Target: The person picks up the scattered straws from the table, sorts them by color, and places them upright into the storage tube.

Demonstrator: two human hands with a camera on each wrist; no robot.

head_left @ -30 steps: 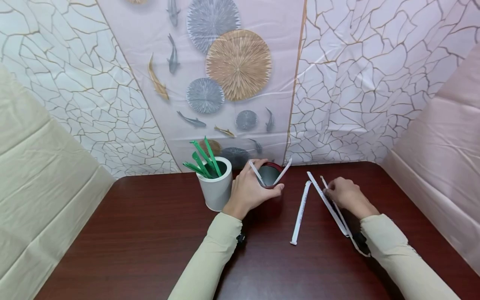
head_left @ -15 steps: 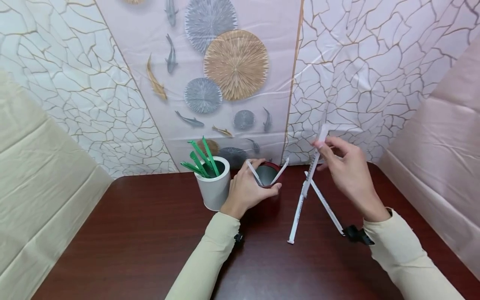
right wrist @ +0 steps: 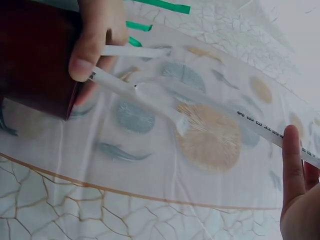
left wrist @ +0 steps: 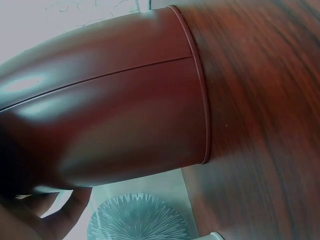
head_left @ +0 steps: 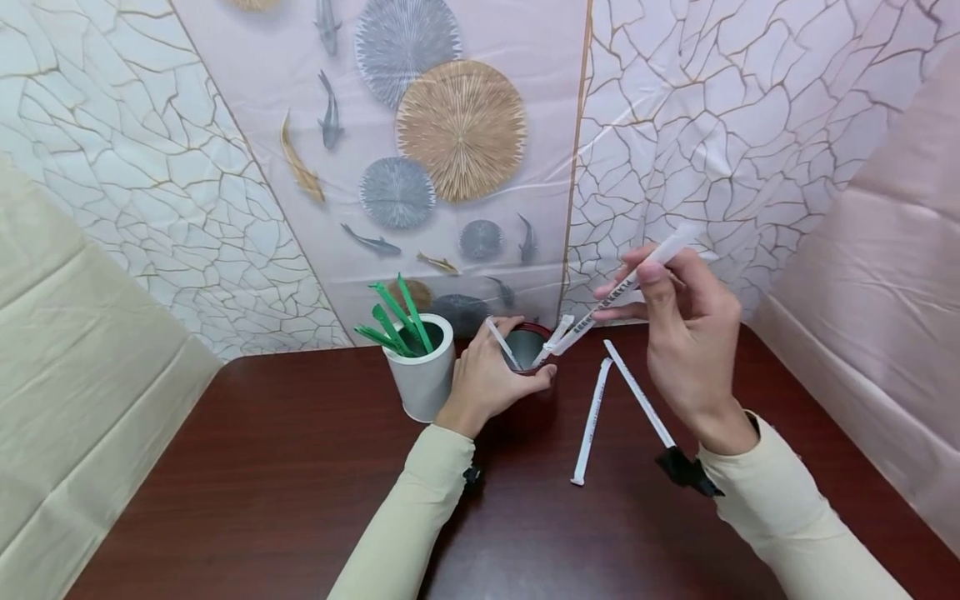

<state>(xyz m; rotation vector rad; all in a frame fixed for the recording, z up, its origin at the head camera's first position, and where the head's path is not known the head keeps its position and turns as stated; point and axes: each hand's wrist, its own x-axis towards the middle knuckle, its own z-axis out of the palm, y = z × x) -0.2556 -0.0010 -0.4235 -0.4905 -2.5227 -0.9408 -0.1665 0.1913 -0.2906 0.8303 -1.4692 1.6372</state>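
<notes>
My left hand [head_left: 491, 383] holds a dark red cup [left wrist: 115, 120], fingers along its far left side and thumb at the near rim. Two white paper-wrapped straws stick out of that cup, one at the left [head_left: 501, 342] and one at the right [right wrist: 125, 90]. Above and to the right, my right hand [head_left: 693, 342] pinches another white wrapped straw [head_left: 618, 296] between thumb and fingers. This straw slants down leftward, its lower end close to the cup's right-hand straw; I cannot tell whether they touch.
A white cup [head_left: 423, 387] with several green wrapped straws [head_left: 393, 321] stands left of the red one. Two white wrapped straws, one nearer the middle [head_left: 592, 421] and one further right [head_left: 637, 392], lie on the dark wooden table [head_left: 300, 500]. Patterned cloth [head_left: 675, 167] hangs behind.
My right hand has lifted a white wrapped straw off the table at the right, raised it and tilted its lower end toward the red cup. My left hand keeps its hold on that cup.
</notes>
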